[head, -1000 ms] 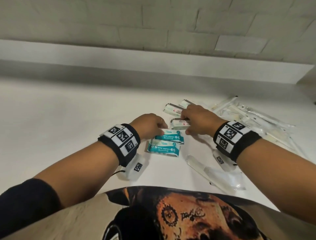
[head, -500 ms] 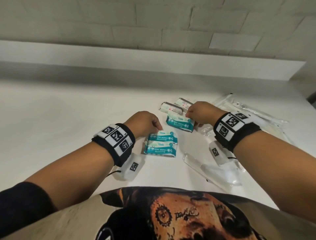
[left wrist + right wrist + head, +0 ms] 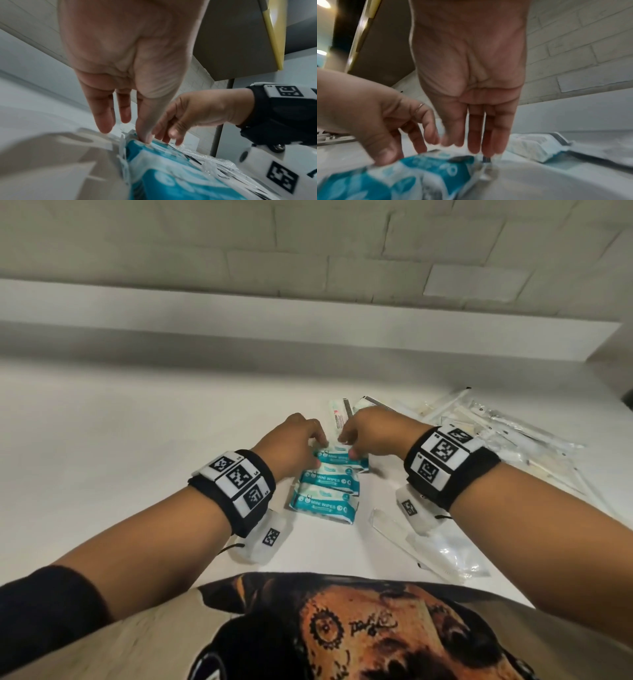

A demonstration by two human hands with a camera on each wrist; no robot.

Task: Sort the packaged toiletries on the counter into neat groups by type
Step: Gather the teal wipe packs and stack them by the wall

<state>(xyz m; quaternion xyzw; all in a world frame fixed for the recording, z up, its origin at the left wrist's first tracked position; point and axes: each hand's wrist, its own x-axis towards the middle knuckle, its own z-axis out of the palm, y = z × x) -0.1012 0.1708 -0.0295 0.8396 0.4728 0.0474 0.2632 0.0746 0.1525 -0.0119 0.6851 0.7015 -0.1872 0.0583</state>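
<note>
Three teal "mini wipes" packs lie in a column on the white counter [image 3: 102, 440]: near pack [image 3: 323, 505], middle pack [image 3: 329, 479], far pack [image 3: 339, 460]. Both hands are at the far pack. My left hand [image 3: 294, 446] touches its left end with the thumb tip, fingers nearly straight [image 3: 126, 129]. From the other side my right hand [image 3: 370, 433] touches its right end, and its straight fingers [image 3: 476, 146] point down onto the crimped edge of the pack [image 3: 428, 166]. Neither hand wraps around it.
Two white packs [image 3: 339, 414] [image 3: 368, 402] lie just behind the hands. A loose heap of clear-wrapped toothbrushes [image 3: 496, 433] covers the counter at the right. A clear packet [image 3: 428, 542] lies near the front edge. A ledge and tiled wall close the back.
My right hand brought a third teal pack from further back down to the far end of the column. My left hand moved forward from the two packs to meet it.
</note>
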